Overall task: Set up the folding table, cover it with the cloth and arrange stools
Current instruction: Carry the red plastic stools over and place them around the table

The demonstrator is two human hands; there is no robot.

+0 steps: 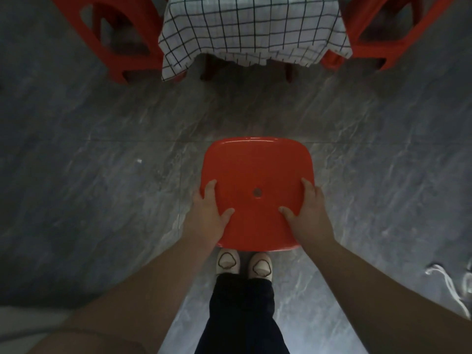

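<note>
A red plastic stool [256, 172] is right in front of me, seen from above, its square seat with a small centre hole. My left hand [208, 213] grips the seat's left edge and my right hand [307, 213] grips its right edge, thumbs on top. Ahead stands the table under a white cloth [252, 29] with a dark grid pattern, its hem hanging low. Dark table legs show under the hem. A second red stool [115, 44] stands at the table's left and a third [378, 39] at its right.
The floor [102, 162] is grey marbled tile, open between my stool and the table. My feet in white shoes [244, 263] stand just behind the held stool. A white cord [449, 282] lies on the floor at the right edge.
</note>
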